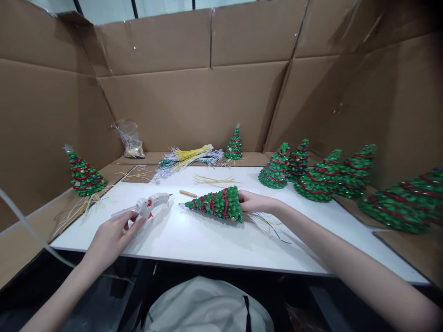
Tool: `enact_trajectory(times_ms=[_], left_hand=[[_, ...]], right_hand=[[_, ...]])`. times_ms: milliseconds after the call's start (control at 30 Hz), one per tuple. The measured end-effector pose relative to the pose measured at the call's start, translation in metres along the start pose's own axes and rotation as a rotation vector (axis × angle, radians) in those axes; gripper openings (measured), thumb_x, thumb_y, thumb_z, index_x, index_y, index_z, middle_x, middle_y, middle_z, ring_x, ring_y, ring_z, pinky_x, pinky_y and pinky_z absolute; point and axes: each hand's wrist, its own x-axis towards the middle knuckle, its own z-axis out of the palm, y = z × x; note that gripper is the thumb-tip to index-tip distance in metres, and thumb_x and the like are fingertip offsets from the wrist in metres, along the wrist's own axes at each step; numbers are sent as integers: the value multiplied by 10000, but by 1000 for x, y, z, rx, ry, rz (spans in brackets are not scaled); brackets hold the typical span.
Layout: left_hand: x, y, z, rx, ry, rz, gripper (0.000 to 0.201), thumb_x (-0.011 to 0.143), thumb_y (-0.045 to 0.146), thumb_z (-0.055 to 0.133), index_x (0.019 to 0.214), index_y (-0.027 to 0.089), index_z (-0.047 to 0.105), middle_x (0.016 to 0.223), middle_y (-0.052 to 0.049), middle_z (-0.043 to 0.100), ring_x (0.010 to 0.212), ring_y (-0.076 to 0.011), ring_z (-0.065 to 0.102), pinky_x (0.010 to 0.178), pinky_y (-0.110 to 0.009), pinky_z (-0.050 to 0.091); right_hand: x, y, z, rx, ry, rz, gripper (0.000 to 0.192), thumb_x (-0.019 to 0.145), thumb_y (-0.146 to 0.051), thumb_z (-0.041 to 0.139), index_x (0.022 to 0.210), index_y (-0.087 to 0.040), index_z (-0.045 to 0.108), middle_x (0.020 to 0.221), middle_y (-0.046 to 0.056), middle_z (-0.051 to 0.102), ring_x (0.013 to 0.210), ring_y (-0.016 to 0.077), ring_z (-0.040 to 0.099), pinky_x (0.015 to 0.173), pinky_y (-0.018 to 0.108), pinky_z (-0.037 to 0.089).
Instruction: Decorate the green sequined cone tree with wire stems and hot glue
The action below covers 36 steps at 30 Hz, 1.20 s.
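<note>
Left hand (121,230) gripped the glue gun (148,205) left of the central tree (214,204); right hand (254,201), grip hidden, met the tree's base (239,213). We found star (182,205) fitted, wires (266,222) loose.

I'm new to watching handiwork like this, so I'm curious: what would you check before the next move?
1. Right hand on the sideways tree: ok, holding it at the base.
2. Left hand firmly gripping the glue gun: cannot tell; its fingers are at the gun, but how tightly is unclear.
3. Gun's nozzle apart from the tree: ok, a gap shows before the tip.
4. Gun hot: cannot tell.
5. Wires at the tree's base gathered: not ok, they splay loosely.
</note>
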Motion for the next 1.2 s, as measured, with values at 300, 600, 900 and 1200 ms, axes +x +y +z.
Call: enact_trajectory(times_ms=[300, 600, 900, 1200], left_hand=[[0, -14, 5, -50, -15, -38, 458, 857, 565, 328, 919, 195, 590, 897, -33, 618, 745, -169, 572, 693, -267, 403], [-10, -1, -1, 141, 46, -59, 375, 859, 517, 374, 860, 210, 587, 883, -12, 599, 696, -152, 570, 629, -257, 377], [-24, 32, -12, -56, 296, 259, 275, 885, 316, 428, 682, 164, 534, 630, 2, 487, 556, -95, 478, 549, -216, 367], [17, 84, 28, -165, 74, 595, 426, 905, 253, 398, 1329, 217, 378, 1331, -80, 462, 1221, -198, 431, 1015, -348, 383]], right_hand=[[0, 0, 0, 31, -4, 8, 278, 709, -235, 576, 953, -113, 628, 999, 66, 669, 912, 227, 597, 805, 357, 478], [-1, 0, 1, -2, 7, 4, 280, 722, -228, 562, 970, -115, 631, 1001, 59, 669, 927, 221, 592, 819, 346, 474], [0, -2, 1, -10, 7, -6, 221, 719, -216, 556, 896, -115, 640, 968, 59, 678, 905, 217, 600, 827, 346, 470], [0, 2, 1, 12, 1, -24, 265, 722, -258, 575, 935, -114, 642, 993, 61, 672, 920, 223, 596, 826, 349, 473]])
